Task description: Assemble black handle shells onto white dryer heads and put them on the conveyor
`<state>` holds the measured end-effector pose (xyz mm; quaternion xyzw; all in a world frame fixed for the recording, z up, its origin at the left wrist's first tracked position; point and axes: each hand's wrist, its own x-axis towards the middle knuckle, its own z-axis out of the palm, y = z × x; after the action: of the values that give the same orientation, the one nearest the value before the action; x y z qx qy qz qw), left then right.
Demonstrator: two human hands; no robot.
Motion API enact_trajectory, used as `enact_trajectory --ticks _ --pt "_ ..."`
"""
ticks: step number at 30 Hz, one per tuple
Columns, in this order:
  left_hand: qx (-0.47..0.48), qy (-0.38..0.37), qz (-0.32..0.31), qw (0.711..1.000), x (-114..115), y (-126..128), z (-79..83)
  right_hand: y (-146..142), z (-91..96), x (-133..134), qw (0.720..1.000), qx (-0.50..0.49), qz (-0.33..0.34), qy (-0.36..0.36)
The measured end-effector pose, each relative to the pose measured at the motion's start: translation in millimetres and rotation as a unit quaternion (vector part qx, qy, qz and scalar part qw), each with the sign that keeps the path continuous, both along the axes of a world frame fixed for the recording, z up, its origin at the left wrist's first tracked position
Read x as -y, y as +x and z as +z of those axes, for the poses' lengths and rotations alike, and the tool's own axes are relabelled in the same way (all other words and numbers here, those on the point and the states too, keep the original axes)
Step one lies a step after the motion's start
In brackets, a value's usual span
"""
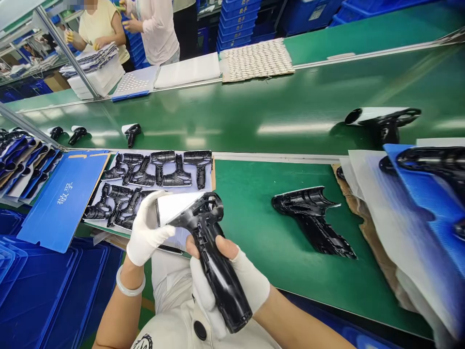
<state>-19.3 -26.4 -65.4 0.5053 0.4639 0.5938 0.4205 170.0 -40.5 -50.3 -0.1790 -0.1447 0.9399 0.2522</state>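
A black hair dryer housing point(223, 271) with a white barrel section is held tilted in front of my body, its handle pointing down toward me. My left hand point(147, 232), in a white glove, is closed around the white barrel end. My right hand point(243, 276), gloved with the thumb and a fingertip bare, wraps the black handle. On the green bench to the right lies a loose black half shell point(314, 218), its inner side up. Behind my left hand, rows of black half shells point(176, 169) lie on a white sheet.
Several black-and-white housings point(131, 134) lie on the green conveyor point(225, 121) beyond. Another housing point(385, 118) is at the right, near stacked sheets point(388, 232) with shells. A blue board point(65, 194) and blue bins point(39, 291) are left. Two people point(156, 29) stand across the line.
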Motion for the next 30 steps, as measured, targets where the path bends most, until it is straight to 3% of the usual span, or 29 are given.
enact_trajectory --ticks 4,9,14,17,20,25,27,30 --pt "0.002 0.026 0.005 1.000 1 5 6.4 -5 -7.8 -10 0.995 0.037 0.020 0.087" --pt "-0.068 0.014 0.073 0.995 6 17 15.9 -10 -17.6 -18 0.966 0.105 0.036 0.235" --pt "-0.125 -0.023 0.176 0.976 7 32 21.1 -15 -24.3 -18 0.940 0.152 0.031 0.303" --pt "-0.170 0.006 0.202 0.965 6 33 18.8 -16 -28.0 -20 0.932 0.151 0.044 0.326" --pt "-0.152 0.036 0.195 0.968 6 29 11.7 -15 -32.0 -22 0.932 0.133 0.056 0.333" --pt "-0.099 0.055 0.109 0.988 8 20 3.8 -12 -36.0 -31 0.938 0.109 0.056 0.324" --pt "-0.101 0.063 0.076 0.990 9 18 4.6 -12 -34.5 -35 0.917 0.164 0.104 0.349" --pt "-0.106 0.064 0.057 0.991 11 16 7.5 -16 -36.5 -41 0.855 0.253 0.183 0.415"
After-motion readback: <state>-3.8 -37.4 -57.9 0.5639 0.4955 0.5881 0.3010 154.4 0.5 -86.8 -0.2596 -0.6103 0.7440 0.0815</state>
